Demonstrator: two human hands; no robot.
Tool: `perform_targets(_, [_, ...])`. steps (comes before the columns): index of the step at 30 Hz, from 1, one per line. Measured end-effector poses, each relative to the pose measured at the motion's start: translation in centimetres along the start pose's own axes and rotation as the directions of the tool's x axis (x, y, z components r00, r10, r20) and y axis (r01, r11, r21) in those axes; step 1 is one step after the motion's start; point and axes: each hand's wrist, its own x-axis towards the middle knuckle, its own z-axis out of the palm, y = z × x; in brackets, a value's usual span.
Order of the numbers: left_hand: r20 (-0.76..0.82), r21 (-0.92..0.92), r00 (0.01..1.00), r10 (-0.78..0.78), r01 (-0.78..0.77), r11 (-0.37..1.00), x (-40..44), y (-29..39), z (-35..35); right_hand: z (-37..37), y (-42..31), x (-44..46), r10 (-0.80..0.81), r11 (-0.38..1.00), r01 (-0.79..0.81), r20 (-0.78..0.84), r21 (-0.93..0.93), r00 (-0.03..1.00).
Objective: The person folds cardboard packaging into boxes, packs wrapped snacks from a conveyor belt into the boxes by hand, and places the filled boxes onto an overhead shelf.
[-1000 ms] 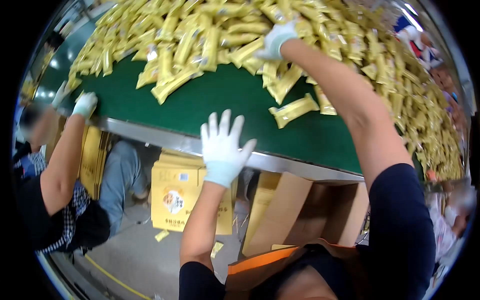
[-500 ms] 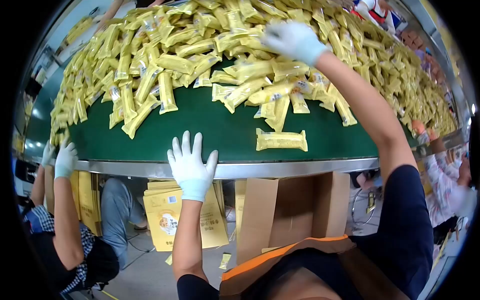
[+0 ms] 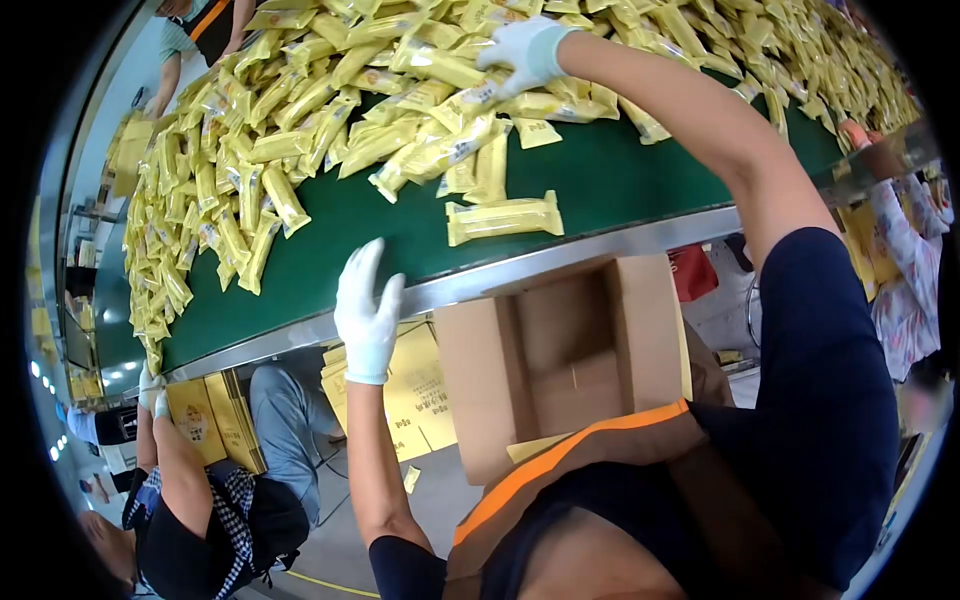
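My right hand (image 3: 522, 55), in a white glove, reaches over a wide heap of yellow wrapped packets (image 3: 410, 105). Its fingers are apart and bent down onto packets near the middle of the heap, with none visibly gripped. My left hand (image 3: 368, 315), gloved too, is at the metal edge (image 3: 480, 282) of the green belt (image 3: 330, 230); its fingers are stretched out, the thumb stands away, and it holds nothing. A single packet (image 3: 505, 218) lies apart from the heap, close to the edge, to the right of my left hand.
Below the edge, in front of my body, stands an open brown carton (image 3: 570, 350). Flat yellow cartons (image 3: 405, 395) lean left of it. A co-worker (image 3: 210, 500) works at the lower left, another person (image 3: 205, 30) stands across the belt. A small packet (image 3: 411, 479) lies on the floor.
The view has tilted and shifted. My right hand has come left across the heap, and packets near it lie differently. My left hand stays at the edge, its fingers now closer together.
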Motion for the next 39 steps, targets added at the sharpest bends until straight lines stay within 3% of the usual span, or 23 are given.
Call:
perform_targets(3, [0.223, -0.047, 0.955, 0.194, -0.188, 0.981, 3.7, 4.6, 0.6, 0.2, 3.2, -3.8, 0.013, 0.993, -0.020, -0.056, -0.116, 0.998])
perform_targets(7, [0.439, 0.009, 0.807, 0.396, -0.445, 0.896, 7.7, 6.0, 4.8, 2.3, 4.5, -9.6, -0.013, 0.997, -0.027, -0.499, -0.074, 0.866])
perform_targets(9, [0.515, 0.161, 0.791, 0.330, -0.467, 0.869, 8.1, 5.9, 7.2, 2.2, 2.1, -11.9, 0.114, 0.980, -0.045, -0.360, 0.195, 0.926])
perform_targets(10, [0.541, 0.199, 0.793, 0.281, -0.445, 0.873, 8.2, 6.0, 7.5, 3.3, 0.9, -12.8, 0.086, 0.947, 0.005, -0.272, 0.320, 0.959])
perform_targets(11, [0.560, 0.177, 0.777, 0.288, -0.452, 0.874, 8.3, 6.4, 7.4, 6.6, 0.7, -12.7, -0.057, 0.939, 0.175, -0.368, 0.295, 0.928])
perform_targets(13, [0.593, 0.139, 0.750, 0.293, -0.453, 0.881, 8.0, 6.8, 6.8, 10.9, -1.2, -12.3, -0.008, 0.957, 0.127, -0.411, 0.262, 0.911])
perform_targets(16, [0.397, 0.170, 0.877, 0.270, -0.359, 0.918, 9.0, 8.6, 4.0, 12.9, -2.9, -13.3, -0.042, 0.936, 0.204, -0.484, 0.287, 0.874])
perform_targets(18, [0.122, 0.198, 0.961, 0.246, -0.267, 0.943, 10.6, 7.8, 3.6, 13.4, -3.4, -14.9, -0.100, 0.916, 0.295, -0.557, 0.272, 0.825])
perform_targets(20, [0.160, 0.263, 0.973, 0.168, -0.206, 0.942, 13.3, 4.9, 4.8, 13.8, -3.4, -15.7, -0.177, 0.910, 0.367, -0.618, 0.194, 0.766])
perform_targets(21, [0.297, 0.393, 0.953, 0.065, -0.184, 0.901, 14.2, 4.7, 5.5, 13.8, -3.3, -16.1, -0.143, 0.891, 0.351, -0.557, 0.287, 0.818])
perform_targets(22, [0.337, 0.483, 0.940, 0.052, -0.221, 0.848, 14.8, 4.8, 6.5, 12.7, -3.3, -16.4, 0.071, 0.846, 0.217, -0.507, 0.488, 0.859])
perform_targets(24, [0.297, 0.510, 0.950, 0.098, -0.244, 0.825, 15.0, 4.3, 7.5, 10.3, -3.1, -16.8, 0.450, 0.588, -0.050, -0.275, 0.808, 0.849])
perform_targets(25, [0.257, 0.454, 0.961, 0.101, -0.212, 0.866, 14.9, 3.7, 7.7, 9.5, -2.4, -15.8, 0.583, 0.427, -0.052, -0.231, 0.903, 0.779])
perform_targets(26, [0.218, 0.396, 0.971, 0.100, -0.182, 0.900, 14.4, 3.1, 7.6, 11.1, -1.4, -13.2, 0.673, 0.431, 0.119, -0.407, 0.894, 0.618])
perform_targets(28, [0.163, 0.298, 0.984, 0.073, -0.120, 0.947, 13.9, 3.6, 6.6, 9.2, -0.1, -10.3, 0.676, 0.437, 0.070, -0.379, 0.897, 0.632])
perform_targets(31, [0.139, 0.179, 0.989, -0.045, 0.020, 0.984, 11.1, 5.9, 3.4, 8.0, -1.0, -7.9, 0.421, 0.675, -0.191, -0.158, 0.713, 0.893])
perform_targets(33, [0.282, 0.141, 0.945, -0.168, 0.132, 0.981, 9.4, 5.3, 0.9, 7.9, 0.8, -7.9, 0.259, 0.731, -0.129, -0.098, 0.670, 0.961])
perform_targets(34, [0.357, 0.121, 0.906, -0.227, 0.196, 0.973, 8.5, 4.4, -0.3, 7.9, 1.8, -9.1, 0.175, 0.757, -0.098, -0.056, 0.646, 0.983])
perform_targets(36, [0.493, -0.166, 0.830, -0.260, 0.383, 0.909, 6.4, 0.9, -1.4, 8.8, 5.0, -13.5, 0.063, 0.754, 0.102, -0.226, 0.648, 0.972])
perform_targets(37, [0.501, -0.220, 0.795, -0.341, 0.498, 0.839, 5.6, -0.1, -1.0, 8.8, 6.3, -15.0, 0.049, 0.778, -0.073, 0.056, 0.624, 0.997])
perform_targets(38, [0.517, -0.266, 0.746, -0.421, 0.607, 0.749, 4.8, -1.4, -0.4, 10.2, 7.0, -16.3, 0.064, 0.805, -0.114, 0.106, 0.583, 0.992])
perform_targets(39, [0.430, -0.342, 0.838, -0.336, 0.496, 0.798, 4.4, -3.9, 0.4, 12.3, 7.4, -17.3, 0.165, 0.674, -0.135, 0.030, 0.727, 0.986])
